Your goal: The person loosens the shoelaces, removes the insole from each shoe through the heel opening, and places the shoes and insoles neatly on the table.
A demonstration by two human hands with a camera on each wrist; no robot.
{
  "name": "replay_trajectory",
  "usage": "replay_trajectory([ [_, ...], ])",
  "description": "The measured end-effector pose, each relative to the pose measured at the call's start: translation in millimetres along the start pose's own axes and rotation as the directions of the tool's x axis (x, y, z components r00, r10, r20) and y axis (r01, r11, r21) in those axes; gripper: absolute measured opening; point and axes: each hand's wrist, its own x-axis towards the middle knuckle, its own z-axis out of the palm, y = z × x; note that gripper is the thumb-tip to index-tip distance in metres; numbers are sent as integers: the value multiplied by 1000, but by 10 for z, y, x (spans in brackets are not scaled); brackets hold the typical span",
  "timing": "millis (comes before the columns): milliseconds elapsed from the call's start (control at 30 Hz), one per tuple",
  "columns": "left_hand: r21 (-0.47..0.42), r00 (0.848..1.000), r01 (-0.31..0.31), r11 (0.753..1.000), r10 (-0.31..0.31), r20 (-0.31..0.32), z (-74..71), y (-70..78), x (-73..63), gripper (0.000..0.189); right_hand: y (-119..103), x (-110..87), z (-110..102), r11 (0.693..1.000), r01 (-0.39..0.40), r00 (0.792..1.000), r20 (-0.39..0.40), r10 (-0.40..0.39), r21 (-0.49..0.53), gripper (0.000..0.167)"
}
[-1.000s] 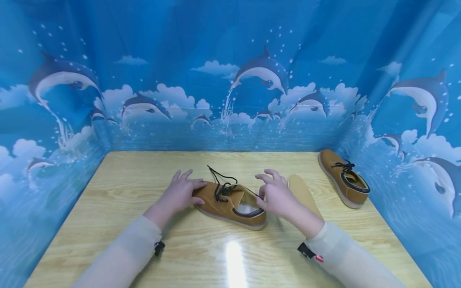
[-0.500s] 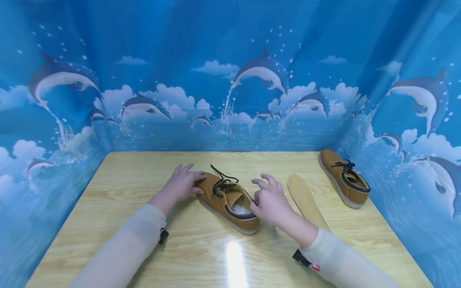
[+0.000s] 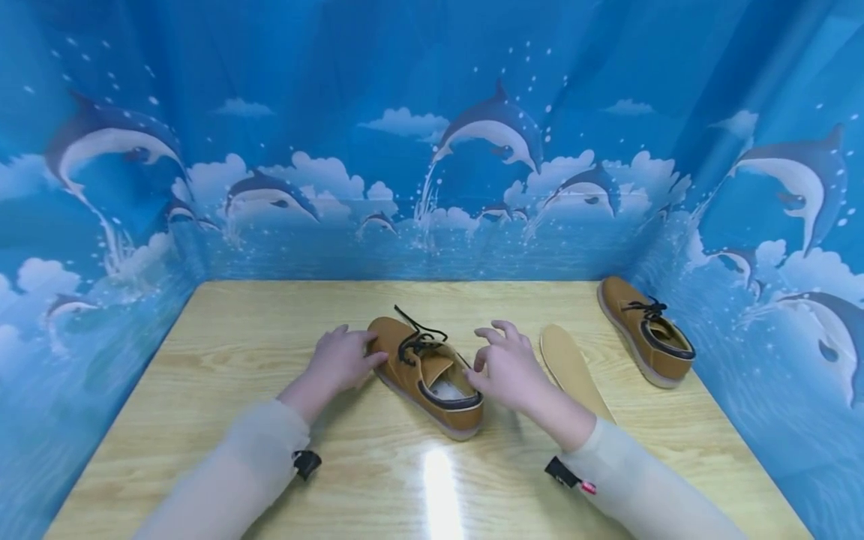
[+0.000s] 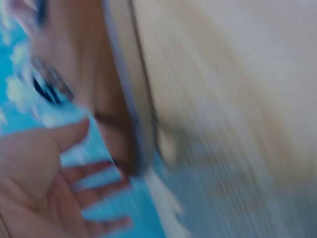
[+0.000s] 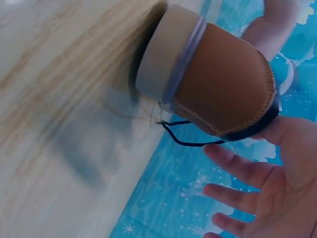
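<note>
A brown lace-up shoe [image 3: 421,379] stands on the table in the head view, its toe pointing away to the left and its opening up. Its black laces [image 3: 418,341] hang loose, and a pale lining shows inside. My left hand [image 3: 340,358] is at the toe, thumb and fingers on either side; the left wrist view is blurred but shows spread fingers. At the heel end is my right hand [image 3: 509,371]. In the right wrist view its thumb meets the heel collar [image 5: 255,121], its other fingers are extended, and the index fingertip is close to a lace loop [image 5: 193,144].
A tan insole [image 3: 574,367] lies flat right of my right hand, partly hidden by the forearm. The second brown shoe [image 3: 644,330], laces tied, stands at the table's right edge. A blue dolphin-print curtain [image 3: 324,187] surrounds the back and sides of the wooden table [image 3: 270,307].
The shoe has turned, its toe swinging away from me and its heel coming nearer and left. My right hand has moved left with the heel. The left hand's fingers have shifted around the toe.
</note>
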Motion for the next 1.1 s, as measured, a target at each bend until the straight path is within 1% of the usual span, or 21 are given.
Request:
replay_trajectory([
  [67, -24, 999, 49, 998, -50, -14, -18, 141, -110, 59, 2, 21, 17, 1000, 13, 1000, 4, -13, 16, 28],
  [100, -29, 998, 62, 998, -62, -24, -27, 202, -160, 60, 2, 28, 28, 1000, 21, 1000, 4, -21, 18, 28],
  [167, -31, 996, 62, 998, -64, -55, -44, 309, -240, 60, -4, 35, 45, 999, 34, 999, -7, -34, 24, 29],
  [233, -30, 995, 59, 998, -61, -80, -47, 375, -292, 59, -15, 39, 62, 999, 45, 999, -31, -44, 22, 31],
  [267, -32, 995, 60, 998, -62, -83, -45, 394, -308, 59, -22, 40, 70, 999, 47, 998, -43, -46, 22, 31],
  [333, -42, 995, 67, 997, -70, -66, -22, 406, -321, 60, -38, 39, 86, 998, 50, 997, -60, -49, 28, 31],
  [433, -78, 996, 81, 994, -83, -20, 26, 396, -322, 60, -66, 35, 116, 998, 51, 997, -66, -48, 38, 32],
  [500, -104, 996, 86, 991, -87, -1, 62, 379, -320, 59, -89, 35, 135, 997, 54, 996, -66, -51, 46, 33],
  [700, -121, 997, 73, 990, -73, 2, 130, 304, -306, 60, -160, 43, 179, 997, 61, 995, -81, -57, 45, 32],
  [900, -144, 998, 59, 988, -56, 24, 142, 174, -242, 61, -237, 62, 208, 997, 62, 995, -82, -58, 48, 29],
  [1100, -145, 1000, 6, 989, -3, 17, 118, 30, -181, 60, -322, 95, 231, 996, 68, 994, -90, -63, 61, 29],
])
